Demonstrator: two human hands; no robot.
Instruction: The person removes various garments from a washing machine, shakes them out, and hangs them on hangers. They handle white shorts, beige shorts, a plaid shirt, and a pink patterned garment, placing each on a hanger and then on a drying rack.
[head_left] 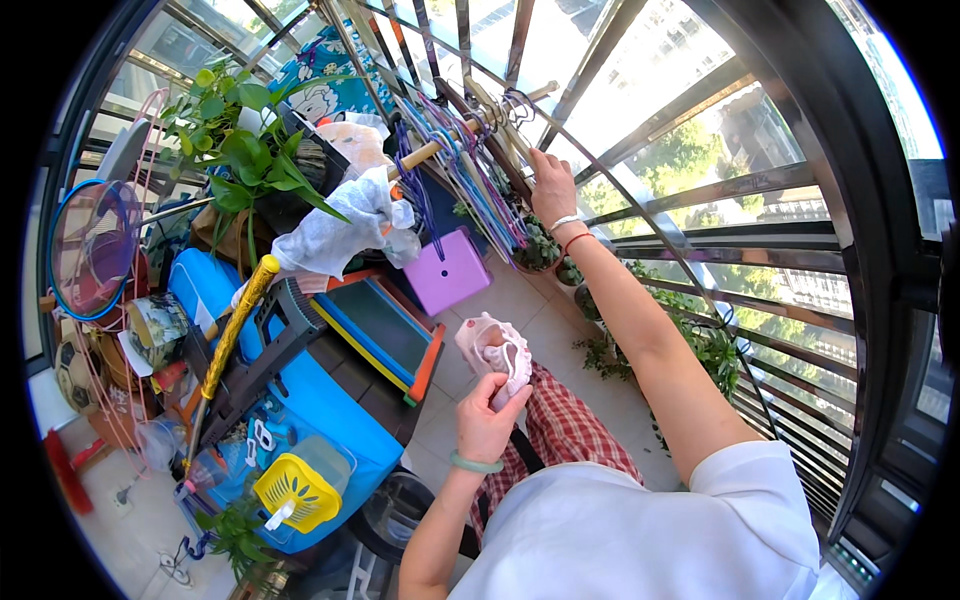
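My left hand (pixel 485 418), with a pale green bangle at its wrist, pinches a small pale pink ruffled cloth garment (pixel 494 346) in front of my body. The garment hangs bunched, so its exact kind is unclear. My right arm stretches far forward to the rail by the window. There my right hand (pixel 553 190) has its fingers curled at a beige clothes hanger (pixel 512 138); the fingertips are partly hidden. Just left of it, many purple, blue and white hangers (pixel 455 150) crowd together on a wooden pole (pixel 420 156).
A grey-white towel (pixel 335 228) drapes at the left, near a leafy potted plant (pixel 255 160). Below are a purple panel (pixel 447 272), a framed board (pixel 375 335), a yellow pole (pixel 235 325) and a yellow basket (pixel 298 492). Metal window bars (pixel 740 185) and plants (pixel 700 345) line the right.
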